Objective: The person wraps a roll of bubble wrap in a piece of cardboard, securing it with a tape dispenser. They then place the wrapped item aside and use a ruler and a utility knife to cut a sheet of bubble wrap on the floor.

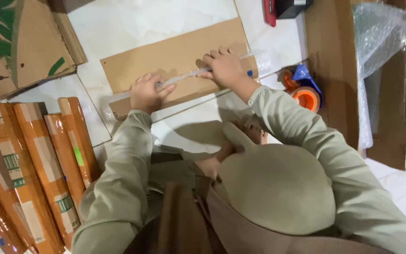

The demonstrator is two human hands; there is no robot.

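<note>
The floor (184,19) is pale, marble-patterned tile, and a person sits on it in grey-green sleeves. A flat brown cardboard sheet (175,61) lies on the tiles in front of them. Across it runs a long thin strip wrapped in clear bubble film (184,77). The left hand (147,93) is closed over the strip near its left end; the right hand (222,66) presses down on it further right, well apart from the other. What the film covers is hard to make out. Long orange-brown wrapped rolls (38,160) lie side by side at the left, cut off by the frame. An orange tape dispenser (305,96) sits right, beside upright cardboard and loose bubble wrap (377,37).
</note>
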